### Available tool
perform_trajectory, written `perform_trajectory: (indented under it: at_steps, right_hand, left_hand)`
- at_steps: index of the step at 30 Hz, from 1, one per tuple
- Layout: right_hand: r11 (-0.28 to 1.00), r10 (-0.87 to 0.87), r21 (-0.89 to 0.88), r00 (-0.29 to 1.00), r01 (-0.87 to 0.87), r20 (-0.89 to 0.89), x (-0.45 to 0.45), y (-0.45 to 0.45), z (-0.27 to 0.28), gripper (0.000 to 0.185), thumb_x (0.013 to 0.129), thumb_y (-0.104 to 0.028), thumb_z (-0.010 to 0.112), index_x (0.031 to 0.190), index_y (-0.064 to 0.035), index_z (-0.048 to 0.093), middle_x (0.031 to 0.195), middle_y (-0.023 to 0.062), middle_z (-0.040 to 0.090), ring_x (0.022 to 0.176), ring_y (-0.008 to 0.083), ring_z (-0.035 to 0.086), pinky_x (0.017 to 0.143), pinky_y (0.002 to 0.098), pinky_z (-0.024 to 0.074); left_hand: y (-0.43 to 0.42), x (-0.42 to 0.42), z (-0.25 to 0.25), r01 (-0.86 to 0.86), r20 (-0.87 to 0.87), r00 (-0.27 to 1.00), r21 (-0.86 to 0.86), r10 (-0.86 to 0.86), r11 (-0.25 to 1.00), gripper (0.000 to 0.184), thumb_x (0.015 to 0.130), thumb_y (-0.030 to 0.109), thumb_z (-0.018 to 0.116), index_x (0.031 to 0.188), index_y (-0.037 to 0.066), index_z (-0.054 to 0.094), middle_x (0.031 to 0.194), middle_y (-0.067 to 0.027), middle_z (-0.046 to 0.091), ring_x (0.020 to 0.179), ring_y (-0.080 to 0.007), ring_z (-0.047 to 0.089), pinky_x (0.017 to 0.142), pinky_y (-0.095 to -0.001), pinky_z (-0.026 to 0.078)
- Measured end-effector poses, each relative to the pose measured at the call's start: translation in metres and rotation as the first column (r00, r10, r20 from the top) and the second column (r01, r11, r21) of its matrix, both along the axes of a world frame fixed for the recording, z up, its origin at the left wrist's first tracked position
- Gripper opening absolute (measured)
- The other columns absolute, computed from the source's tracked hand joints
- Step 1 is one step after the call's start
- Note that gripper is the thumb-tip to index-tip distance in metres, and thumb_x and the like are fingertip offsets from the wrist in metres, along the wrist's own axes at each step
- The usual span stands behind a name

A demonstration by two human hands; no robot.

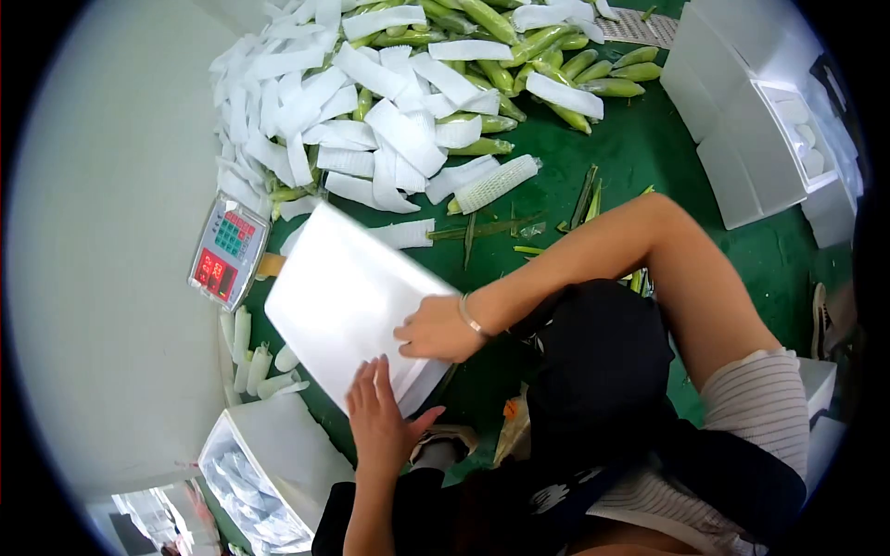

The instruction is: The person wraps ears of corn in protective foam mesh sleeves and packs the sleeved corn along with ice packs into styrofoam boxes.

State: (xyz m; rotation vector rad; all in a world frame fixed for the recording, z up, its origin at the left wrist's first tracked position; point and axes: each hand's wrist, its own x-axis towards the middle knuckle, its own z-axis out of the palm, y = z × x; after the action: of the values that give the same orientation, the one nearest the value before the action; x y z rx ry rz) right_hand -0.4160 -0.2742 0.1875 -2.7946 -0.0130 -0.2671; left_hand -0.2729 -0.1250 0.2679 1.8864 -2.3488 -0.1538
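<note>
A white foam box (334,287) with a smooth top stands in front of me, slightly blurred. My right hand (440,329), with a bracelet at the wrist, lies on its top with fingers curled; whether they hold anything is hidden. My left hand (382,403) is open, its fingers spread against the near edge of the box and its thumb apart. Beyond the box is a big heap of green corn ears (491,23) in clear wrap, mixed with white foam net sleeves (399,139). One sleeved ear (499,185) lies at the heap's near edge.
A scale display (227,250) with red digits stands left of the box, by the wall. More foam sleeves (260,366) lie below it. An open foam box (269,463) holding pale plastic is at lower left. White foam boxes (732,120) stand at right. Husk scraps (586,196) litter the green floor.
</note>
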Motion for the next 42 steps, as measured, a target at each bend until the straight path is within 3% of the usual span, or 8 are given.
perform_trajectory:
  at_steps: [8, 12, 17, 24, 27, 33, 40, 42]
  right_hand:
    - [0.9, -0.349, 0.404, 0.821, 0.16, 0.452, -0.014, -0.055, -0.039, 0.036, 0.069, -0.015, 0.063, 0.103, -0.0049, 0.054, 0.101, 0.0111, 0.055, 0.094, 0.0312, 0.052, 0.083, 0.042, 0.0419]
    - [0.592, -0.795, -0.083, 0.598, 0.802, 0.102, -0.059, -0.156, -0.131, 0.055, 0.061, -0.009, 0.068, 0.113, -0.0015, 0.05, 0.111, 0.0165, 0.055, 0.1, 0.0354, 0.053, 0.087, 0.0428, 0.0442]
    - [0.529, -0.847, -0.334, 0.461, 0.78, -0.264, -0.105, -0.219, -0.236, 0.078, 0.059, -0.019, 0.073, 0.127, -0.004, 0.037, 0.117, 0.016, 0.052, 0.112, 0.0337, 0.049, 0.094, 0.0454, 0.0384]
    - [0.11, -0.937, -0.291, 0.001, 0.95, -0.35, -0.145, -0.172, -0.225, 0.068, 0.063, -0.039, 0.076, 0.112, -0.0045, 0.042, 0.106, 0.0158, 0.058, 0.097, 0.0299, 0.059, 0.077, 0.0412, 0.0499]
    - [0.194, -0.789, -0.369, -0.079, 0.909, -0.609, -0.132, -0.152, -0.183, 0.069, 0.066, -0.043, 0.074, 0.112, 0.0001, 0.046, 0.104, 0.0155, 0.061, 0.104, 0.0285, 0.059, 0.082, 0.037, 0.0498]
    - [0.612, -0.791, -0.021, 0.611, 0.791, -0.027, -0.021, -0.196, -0.115, 0.055, 0.076, -0.03, 0.067, 0.118, -0.0035, 0.045, 0.106, 0.0151, 0.054, 0.094, 0.0327, 0.057, 0.076, 0.0414, 0.0486]
    - [0.33, -0.921, 0.381, 0.382, 0.864, -0.069, 0.085, -0.298, -0.145, 0.073, 0.075, -0.033, 0.07, 0.129, -0.0021, 0.033, 0.098, 0.0218, 0.058, 0.09, 0.0349, 0.061, 0.075, 0.0418, 0.0494]
    - [0.306, -0.942, 0.68, 0.313, 0.667, 0.117, -0.002, -0.273, -0.079, 0.062, 0.078, -0.019, 0.064, 0.13, -0.0069, 0.033, 0.1, 0.0166, 0.059, 0.091, 0.028, 0.061, 0.076, 0.038, 0.051]
  left_hand:
    - [0.022, 0.081, -0.102, -0.152, -0.066, 0.985, 0.115, 0.16, 0.982, 0.048, 0.064, 0.021, 0.077, 0.105, 0.006, 0.056, 0.073, -0.0084, 0.059, 0.068, -0.0286, 0.059, 0.058, -0.0389, 0.046]
    - [0.019, 0.078, -0.098, -0.059, -0.08, 0.994, 0.15, 0.072, 0.987, 0.041, 0.067, 0.02, 0.074, 0.102, 0.007, 0.057, 0.082, -0.0079, 0.059, 0.075, -0.0271, 0.059, 0.062, -0.038, 0.047]
    - [0.005, 0.074, -0.088, -0.074, -0.107, 0.989, 0.215, 0.099, 0.974, 0.045, 0.072, 0.025, 0.072, 0.106, 0.004, 0.053, 0.082, -0.0088, 0.057, 0.075, -0.0271, 0.057, 0.064, -0.0374, 0.047]
    - [-0.006, 0.03, -0.038, -0.192, -0.353, 0.915, 0.048, 0.197, 0.98, 0.049, 0.067, 0.012, 0.077, 0.109, 0.001, 0.055, 0.096, -0.0132, 0.061, 0.083, -0.0287, 0.061, 0.072, -0.0373, 0.051]
    - [-0.018, -0.022, -0.051, -0.223, -0.657, 0.723, 0.07, 0.213, 0.972, 0.035, 0.068, 0.001, 0.071, 0.101, 0.007, 0.06, 0.093, -0.0098, 0.065, 0.083, -0.0252, 0.064, 0.071, -0.0321, 0.053]
    - [-0.081, -0.118, -0.147, -0.323, -0.865, 0.199, 0.385, 0.46, 0.864, 0.027, 0.081, 0.001, 0.063, 0.107, 0.001, 0.055, 0.091, -0.008, 0.062, 0.082, -0.0152, 0.061, 0.075, -0.0252, 0.048]
    - [-0.245, -0.117, -0.28, -0.891, -0.75, 0.104, 0.221, 0.653, 0.396, 0.06, 0.081, 0.017, 0.062, 0.125, -0.009, 0.031, 0.114, -0.0247, 0.039, 0.105, -0.0317, 0.042, 0.089, -0.04, 0.039]
    - [-0.293, -0.1, -0.266, -0.864, -0.74, -0.231, 0.454, 0.631, 0.216, 0.055, 0.084, 0.014, 0.057, 0.126, -0.011, 0.032, 0.118, -0.0258, 0.041, 0.109, -0.0337, 0.043, 0.092, -0.0427, 0.037]
